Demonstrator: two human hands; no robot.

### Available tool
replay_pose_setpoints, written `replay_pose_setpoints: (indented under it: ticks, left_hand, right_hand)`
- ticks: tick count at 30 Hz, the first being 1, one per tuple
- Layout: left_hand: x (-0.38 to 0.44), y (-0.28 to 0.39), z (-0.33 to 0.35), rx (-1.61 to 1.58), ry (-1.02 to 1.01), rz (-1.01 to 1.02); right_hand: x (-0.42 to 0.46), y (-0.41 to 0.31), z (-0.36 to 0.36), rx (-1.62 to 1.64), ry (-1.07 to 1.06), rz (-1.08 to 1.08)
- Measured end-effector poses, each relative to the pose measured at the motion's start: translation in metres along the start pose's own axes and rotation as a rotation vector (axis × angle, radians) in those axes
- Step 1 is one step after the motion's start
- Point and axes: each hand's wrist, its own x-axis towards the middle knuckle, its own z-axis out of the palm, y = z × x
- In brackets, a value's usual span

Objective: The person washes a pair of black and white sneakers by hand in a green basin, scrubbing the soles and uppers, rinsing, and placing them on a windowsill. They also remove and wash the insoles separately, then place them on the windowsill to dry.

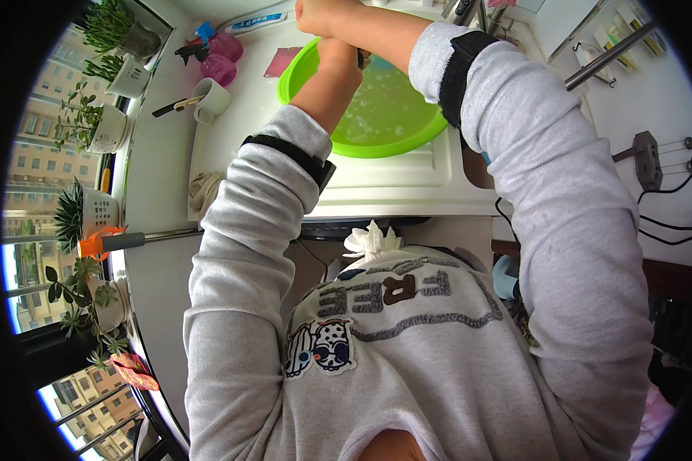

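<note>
My left hand (346, 55) is over the left part of a bright green plastic basin (389, 151), its fingers curled near a small dark thing that I cannot identify. My right hand (317, 16) crosses beyond it at the top edge of the view, partly cut off and touching or close to my left wrist and hand; its fingers are mostly hidden. Cloudy liquid with bubbles (380, 106) fills the basin, which stands on a white ribbed drainboard (392, 173). A light blue patch shows in the liquid beside my hands.
Left of the basin are a pink cloth (281, 62), pink spray bottles (219, 68), a white mug (212, 99) with a handled tool across it, and a toothpaste tube (256, 23). A crumpled beige cloth (205, 190) lies nearer. Potted succulents (106, 127) line the window sill.
</note>
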Motion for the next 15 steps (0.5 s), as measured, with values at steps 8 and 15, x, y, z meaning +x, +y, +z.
replay_pose_setpoints:
  ticks: [8,15]
  left_hand:
    - [0.003,-0.005,0.003,0.090,0.099,0.042]
    - [0.054,-0.033,-0.021,0.796,0.424,0.654]
  right_hand:
    - [0.014,0.006,0.010,-0.257,-0.052,-0.003]
    - [0.025,0.005,0.026,0.113,0.424,0.484]
